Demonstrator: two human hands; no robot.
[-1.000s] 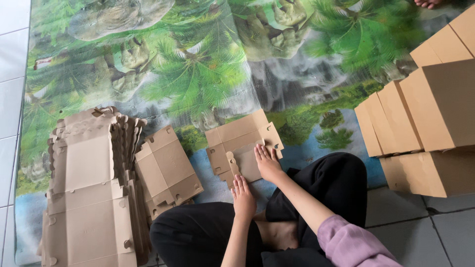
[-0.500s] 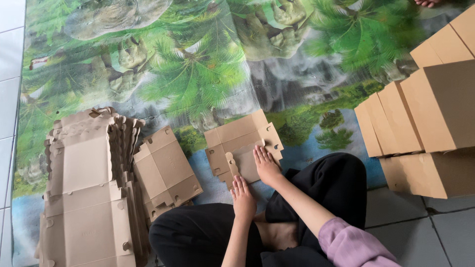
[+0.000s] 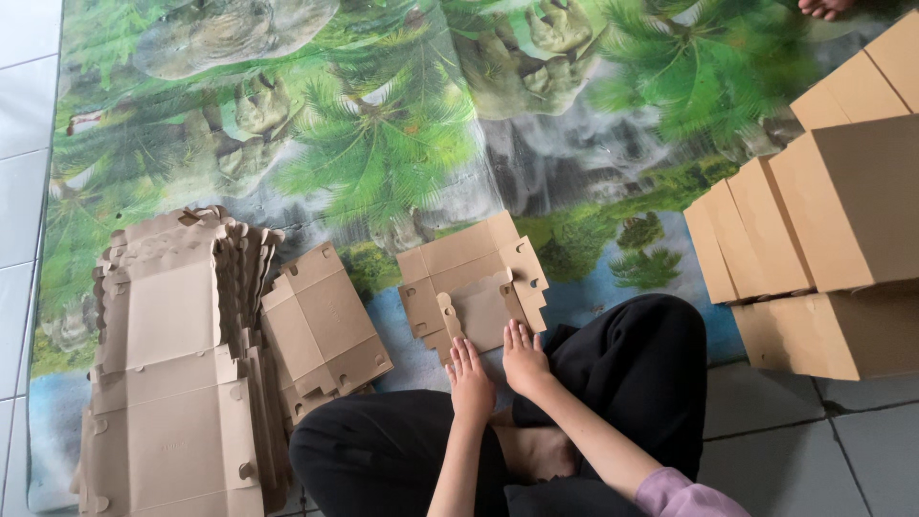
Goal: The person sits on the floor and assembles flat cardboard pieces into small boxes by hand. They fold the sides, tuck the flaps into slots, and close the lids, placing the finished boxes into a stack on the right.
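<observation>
Nothing has shifted: my left hand [image 3: 470,374] and right hand [image 3: 523,356] still press open-palmed on the flat cardboard blank [image 3: 471,283], no flap raised yet.

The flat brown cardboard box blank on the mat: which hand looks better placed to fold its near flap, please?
Probably the right hand: it lies on the flat brown cardboard box blank; the left hand only reaches its edge.
</observation>
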